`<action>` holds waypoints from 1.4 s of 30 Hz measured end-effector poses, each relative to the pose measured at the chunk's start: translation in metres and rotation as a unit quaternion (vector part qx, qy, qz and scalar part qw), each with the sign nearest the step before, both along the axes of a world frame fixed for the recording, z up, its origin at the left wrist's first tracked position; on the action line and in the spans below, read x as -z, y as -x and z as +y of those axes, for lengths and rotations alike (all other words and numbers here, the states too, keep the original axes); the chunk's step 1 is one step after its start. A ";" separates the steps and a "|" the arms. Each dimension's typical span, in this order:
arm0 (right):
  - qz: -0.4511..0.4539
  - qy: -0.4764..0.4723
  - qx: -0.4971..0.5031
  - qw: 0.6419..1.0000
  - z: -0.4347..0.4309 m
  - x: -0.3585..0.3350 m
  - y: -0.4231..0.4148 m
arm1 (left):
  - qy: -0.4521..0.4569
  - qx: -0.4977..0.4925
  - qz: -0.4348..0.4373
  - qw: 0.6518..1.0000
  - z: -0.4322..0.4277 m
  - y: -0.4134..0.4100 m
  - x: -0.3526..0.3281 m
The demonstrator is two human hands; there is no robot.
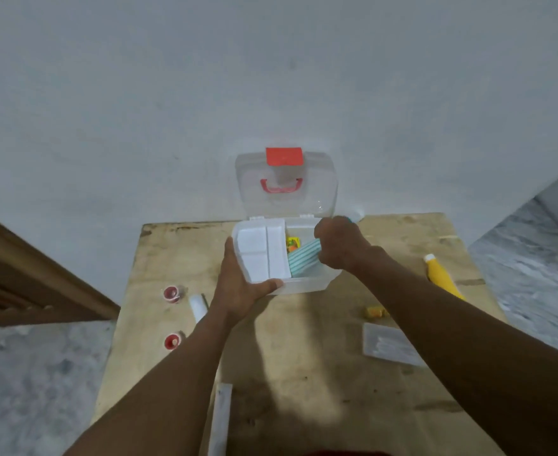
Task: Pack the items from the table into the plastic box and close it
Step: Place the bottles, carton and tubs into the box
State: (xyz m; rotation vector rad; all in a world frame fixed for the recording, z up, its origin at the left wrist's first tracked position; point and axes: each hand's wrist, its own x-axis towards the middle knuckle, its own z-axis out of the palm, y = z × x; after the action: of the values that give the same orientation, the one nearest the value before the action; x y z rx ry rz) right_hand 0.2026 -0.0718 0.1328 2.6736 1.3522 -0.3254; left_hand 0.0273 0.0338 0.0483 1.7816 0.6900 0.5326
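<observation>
A clear plastic box (pixel 307 284) stands open at the far middle of the wooden table (pixel 303 373), its lid (pixel 287 199) with a red latch and red handle leaning up against the wall. A white divided tray (pixel 261 255) fills the box's left part. My left hand (pixel 241 287) grips the box's front left corner. My right hand (pixel 340 241) is over the box's right part, closed on a teal striped item (pixel 303 260) that slants into it. A small yellow-orange packet (pixel 292 243) lies inside behind it.
On the table: two small red-capped containers (pixel 171 293) (pixel 171 341) and a white tube (pixel 198 306) at the left, a yellow bottle (pixel 440 276), a small yellow packet (pixel 376 312) and a clear flat pack (pixel 389 345) at the right, a white strip (pixel 221 416) near me.
</observation>
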 end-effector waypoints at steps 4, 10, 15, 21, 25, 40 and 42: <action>0.038 0.030 -0.013 0.999 0.003 -0.006 -0.016 | -0.007 -0.008 0.002 1.000 0.001 -0.001 0.003; 0.077 0.042 -0.016 0.996 0.010 0.008 -0.002 | -0.006 -0.015 0.011 1.000 -0.001 -0.002 0.002; 0.133 0.008 0.020 0.991 0.013 0.037 0.004 | -0.003 -0.010 0.013 1.000 -0.002 -0.002 0.001; 0.186 -0.043 0.077 0.979 0.015 0.052 0.008 | -0.006 -0.015 0.014 1.000 -0.003 -0.002 0.000; 0.199 -0.058 0.114 0.972 0.020 0.062 0.016 | -0.008 -0.019 0.008 1.000 -0.004 -0.003 0.000; 0.170 -0.107 0.067 0.977 0.005 0.042 0.024 | -0.011 -0.008 -0.002 1.000 -0.003 -0.002 0.003; 0.143 -0.162 0.082 0.973 -0.006 0.037 0.027 | -0.006 -0.006 -0.004 1.000 -0.003 -0.001 0.002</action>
State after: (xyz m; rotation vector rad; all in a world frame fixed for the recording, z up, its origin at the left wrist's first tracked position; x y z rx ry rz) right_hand 0.1754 -0.0782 0.0960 3.1196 1.3596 -0.5741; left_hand 0.0283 0.0309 0.0465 1.7866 0.6941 0.5542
